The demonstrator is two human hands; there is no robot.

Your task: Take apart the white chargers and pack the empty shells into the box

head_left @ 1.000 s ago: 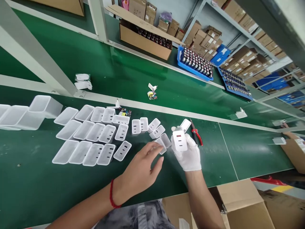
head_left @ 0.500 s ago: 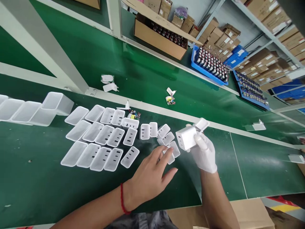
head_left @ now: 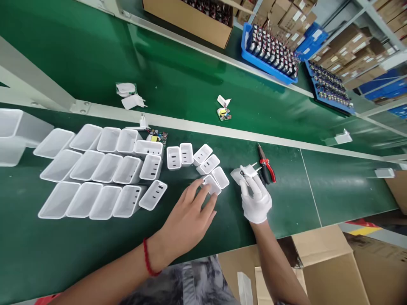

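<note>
My left hand (head_left: 190, 212), bare with a red cord at the wrist, reaches over a small white case (head_left: 213, 186) at the near end of a cluster, fingers spread and fingertips at its edge. My right hand (head_left: 257, 199), in a white glove, grips a white charger piece (head_left: 249, 171) with two metal pins, low over the bench. Red and black pliers (head_left: 267, 167) lie just beyond that hand. Left of my left hand, open white cases (head_left: 103, 167) stand in rows, several with small slots in their bottoms.
A circuit board (head_left: 223, 113) and plug part lie behind the pale rail (head_left: 197, 127). More white parts (head_left: 132, 101) are at the back left. Blue trays (head_left: 270, 63) of components and a cardboard box (head_left: 190, 21) stand farther back. An open carton (head_left: 327, 254) is below the front edge.
My right hand has turned and come lower with its white piece, and the pliers now show beside it. My left hand stays at the small cases. The view has shifted.
</note>
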